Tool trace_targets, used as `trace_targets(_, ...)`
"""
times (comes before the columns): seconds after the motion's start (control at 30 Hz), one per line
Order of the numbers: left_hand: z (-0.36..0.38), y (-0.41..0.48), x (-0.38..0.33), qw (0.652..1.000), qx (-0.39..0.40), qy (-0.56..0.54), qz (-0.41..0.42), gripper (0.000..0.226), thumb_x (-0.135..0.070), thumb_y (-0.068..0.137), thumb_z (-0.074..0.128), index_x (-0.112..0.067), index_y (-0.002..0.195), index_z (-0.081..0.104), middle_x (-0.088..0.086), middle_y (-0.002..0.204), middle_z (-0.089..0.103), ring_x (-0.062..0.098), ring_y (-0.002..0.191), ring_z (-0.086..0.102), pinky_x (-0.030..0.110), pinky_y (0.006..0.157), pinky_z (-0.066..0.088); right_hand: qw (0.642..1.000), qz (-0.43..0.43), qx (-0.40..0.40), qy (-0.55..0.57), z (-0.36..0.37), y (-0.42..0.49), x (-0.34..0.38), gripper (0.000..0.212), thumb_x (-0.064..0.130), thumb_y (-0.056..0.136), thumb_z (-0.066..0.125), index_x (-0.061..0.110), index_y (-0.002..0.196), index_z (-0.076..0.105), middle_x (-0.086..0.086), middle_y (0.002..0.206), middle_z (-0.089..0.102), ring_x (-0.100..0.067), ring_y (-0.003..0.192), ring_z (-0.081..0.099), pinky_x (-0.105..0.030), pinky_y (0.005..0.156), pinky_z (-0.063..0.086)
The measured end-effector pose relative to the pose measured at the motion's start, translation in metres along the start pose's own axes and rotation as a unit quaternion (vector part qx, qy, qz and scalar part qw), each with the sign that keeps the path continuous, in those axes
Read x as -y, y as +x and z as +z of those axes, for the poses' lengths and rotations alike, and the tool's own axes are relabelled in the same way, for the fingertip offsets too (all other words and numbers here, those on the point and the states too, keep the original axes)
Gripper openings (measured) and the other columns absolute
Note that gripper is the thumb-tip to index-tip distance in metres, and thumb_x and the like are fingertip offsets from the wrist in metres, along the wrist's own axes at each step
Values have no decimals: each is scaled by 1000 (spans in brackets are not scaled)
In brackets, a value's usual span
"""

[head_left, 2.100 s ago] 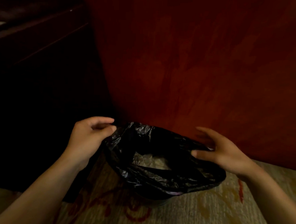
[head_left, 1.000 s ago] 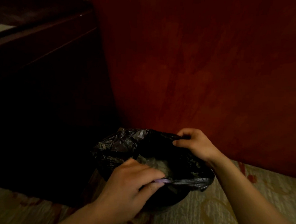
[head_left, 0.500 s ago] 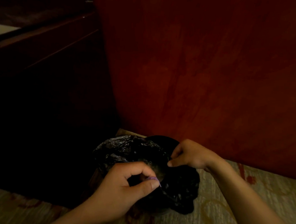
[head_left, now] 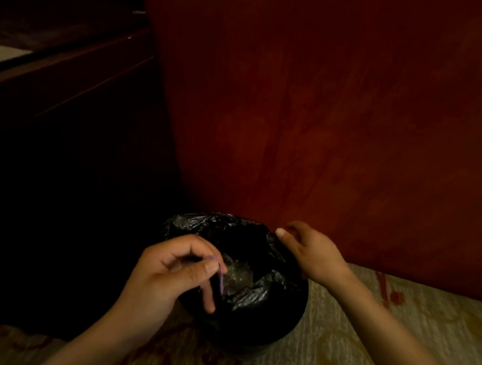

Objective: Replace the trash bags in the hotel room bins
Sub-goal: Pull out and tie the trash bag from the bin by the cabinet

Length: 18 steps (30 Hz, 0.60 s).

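Observation:
A round black bin (head_left: 276,332) stands on the carpet against a red wooden panel. A crinkled black trash bag (head_left: 245,283) lines it, its top bunched over the rim, with pale rubbish showing inside. My left hand (head_left: 171,273) is at the bag's near left edge, thumb and forefinger pinching a thin purple drawstring (head_left: 221,279). At the far right rim, the fingers of my right hand (head_left: 311,255) curl on the bag's edge.
The red wooden panel (head_left: 321,116) rises right behind the bin. Dark wooden furniture (head_left: 70,117) fills the left side. Patterned beige carpet (head_left: 394,330) spreads out to the right and in front.
The bag's mouth has been drawn in from a wide open spread. My left hand came from the far left edge to the near edge and pinched the purple drawstring. My right hand went to the far right rim.

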<state>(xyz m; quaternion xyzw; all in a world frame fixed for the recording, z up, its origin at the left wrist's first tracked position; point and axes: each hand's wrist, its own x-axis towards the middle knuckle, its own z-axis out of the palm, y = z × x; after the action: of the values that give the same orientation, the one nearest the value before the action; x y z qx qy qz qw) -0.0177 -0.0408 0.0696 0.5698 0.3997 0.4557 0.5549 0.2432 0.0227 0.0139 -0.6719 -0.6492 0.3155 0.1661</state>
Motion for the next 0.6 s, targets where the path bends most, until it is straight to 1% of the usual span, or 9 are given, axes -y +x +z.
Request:
trace_targets(0.07,4,-2,1,999,37,26,-25,16,-27,81,69,-13,71,69,16,77,68,27,40,58,32,52,51,999,19,32,-18,8,8,-2,56,63,96,41,13,85,62,-1,69,64,-20,60,61,-40,62,48)
trace_targets(0.1,5,-3,1,997,50,41,-34,18,-30,81,69,-15,72,69,16,75,69,24,38,56,31,51,50,998,29,49,6,14,11,-3,57,61,95,47,12,70,58,-1,58,53,-21,51,51,-38,56,39)
trace_targets(0.17,7,-4,3,995,62,63,-44,18,-34,81,67,-18,73,67,14,73,69,20,36,51,28,48,47,994,25,57,86,28,15,-8,46,45,90,68,16,57,56,-1,53,43,-22,49,40,-38,55,31)
trace_targets(0.27,4,-3,8,993,39,105,-47,17,-32,87,64,-23,72,66,12,69,68,18,36,48,24,44,41,988,-31,28,147,39,10,-9,28,18,78,81,23,61,60,1,66,61,-23,61,59,-45,61,47)
trace_targets(0.33,0,-2,11,990,10,130,-44,21,-34,90,65,-25,71,66,11,66,66,17,37,47,26,44,42,980,-65,6,190,36,6,-6,25,-6,75,74,16,69,62,-3,84,73,-24,78,70,-48,69,55)
trace_targets(0.4,-4,1,11,990,-9,134,-45,16,-31,85,61,-24,71,66,10,64,65,17,38,46,27,44,42,965,-85,-5,248,31,3,-1,29,-22,73,63,7,70,57,-11,94,74,-16,77,70,-36,58,54)
trace_targets(0.47,-5,3,10,991,-17,126,-42,15,-27,84,61,-23,70,66,11,63,64,14,39,45,26,43,42,955,-93,-2,282,28,0,5,34,-27,72,58,6,69,52,-16,97,73,-1,64,64,-21,52,45)
trace_targets(0.5,-5,4,10,991,-18,123,-41,15,-28,83,61,-22,70,66,11,64,64,13,39,45,26,42,42,949,-91,12,303,27,-1,6,35,-28,73,57,6,69,50,-16,96,73,1,60,62,-18,51,43)
trace_targets(0.6,-5,4,9,992,-15,122,-36,15,-31,80,61,-22,71,67,11,64,64,12,39,46,25,42,42,921,-89,69,372,24,-5,8,30,-22,72,65,5,77,54,-12,87,73,-8,65,65,-22,55,48)
